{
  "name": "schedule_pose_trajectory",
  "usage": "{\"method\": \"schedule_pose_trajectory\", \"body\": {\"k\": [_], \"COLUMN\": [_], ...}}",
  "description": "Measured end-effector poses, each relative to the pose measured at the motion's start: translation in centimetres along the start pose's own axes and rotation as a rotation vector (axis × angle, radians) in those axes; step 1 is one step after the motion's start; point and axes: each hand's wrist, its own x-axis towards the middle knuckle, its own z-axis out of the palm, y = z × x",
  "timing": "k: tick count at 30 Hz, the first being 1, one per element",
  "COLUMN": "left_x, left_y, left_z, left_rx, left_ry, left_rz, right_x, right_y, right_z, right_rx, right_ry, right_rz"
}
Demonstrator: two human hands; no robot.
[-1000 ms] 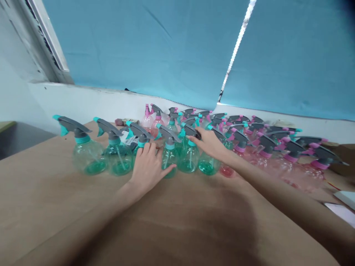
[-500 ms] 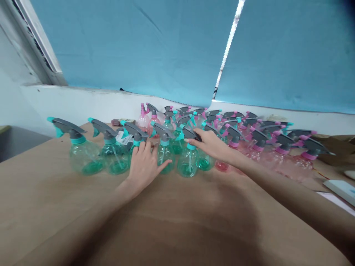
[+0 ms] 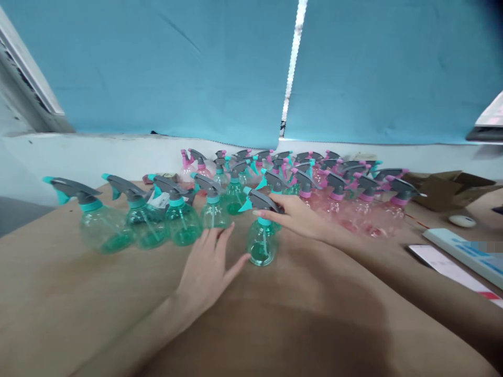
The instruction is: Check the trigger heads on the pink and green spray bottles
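The left hand lies open on the brown table, fingers spread, the thumb just short of a green spray bottle. It stands alone, nearer than the row of green bottles at left. The right hand drapes its fingers over the bottle's grey trigger head (thumb hidden, so the grip cannot be told). Further right, pink bottles crowd the far side.

Glossy clear plastic spray bottle

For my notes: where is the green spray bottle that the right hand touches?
Head view, centre: the green spray bottle stands before the green row, between left hand and right hand.
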Motion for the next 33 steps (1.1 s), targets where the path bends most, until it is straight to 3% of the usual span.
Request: {"method": "schedule_pose_trajectory", "body": {"k": [6,12,25,29,33], "left_x": [0.2,1.2,5.0,5.2,4.6], "left_y": [4.6,7.5,12.3,12.4,11.8], "left_z": [3.6,5.4,8.1,8.7,9.1], "left_rx": [-0.425,-0.661,-0.772,-0.731,-0.635], "left_ry": [-0.187,-0.241,-0.287,-0.325,-0.28], "left_rz": [-0.075,0.054,0.278,0.24,0.16], "right_x": [-3.8,-6.8,-9.9,-9.8,-9.2], "right_y": [0.8,2.2,6.2,7.0,7.8], "right_z": [-0.2,-1.6,-3.6,-3.6,-3.6], "right_rx": [0.085,0.207,0.437,0.481,0.496], "right_ry": [0.115,0.16,0.225,0.227,0.282], "right_rz": [-0.015,0.018,0.052,0.061,0.043]}}
